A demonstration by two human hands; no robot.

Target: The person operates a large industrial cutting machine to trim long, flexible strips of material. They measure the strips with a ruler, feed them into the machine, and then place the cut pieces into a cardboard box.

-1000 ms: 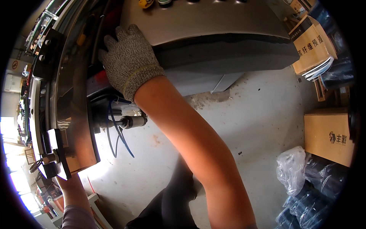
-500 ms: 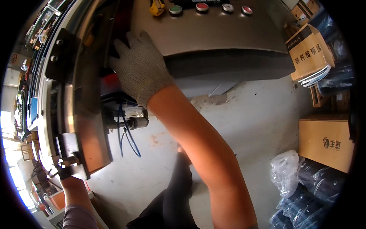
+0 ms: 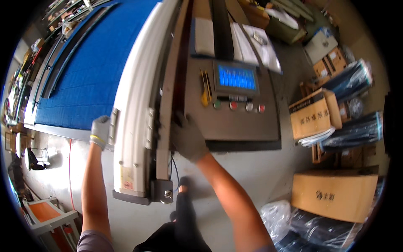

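Observation:
My left hand [image 3: 100, 132], in a grey glove with a yellow band at its cuff, is at the near edge of the blue bed [image 3: 94, 67]. It lies against the left side of a long white beam [image 3: 136, 96]; its fingertips are hard to make out. On the beam's other side, my right hand [image 3: 189, 140], also gloved, reaches to the left edge of the brown control panel [image 3: 235, 130]. Its fingers look apart, partly lost in the dark gap beside the brown rail [image 3: 165, 138]. I see nothing held in it.
A lit blue screen [image 3: 236, 77], several push buttons and a yellow utility knife [image 3: 205, 93] are on the panel. White sheets [image 3: 252, 46] lie farther back. Cardboard boxes [image 3: 336, 197] and plastic-wrapped rolls [image 3: 350, 132] stand at the right. A cable hangs below the rail.
My view has swung left and up, bringing the blue bed, the screen and my left glove into sight. The right hand remains beside the panel's left edge.

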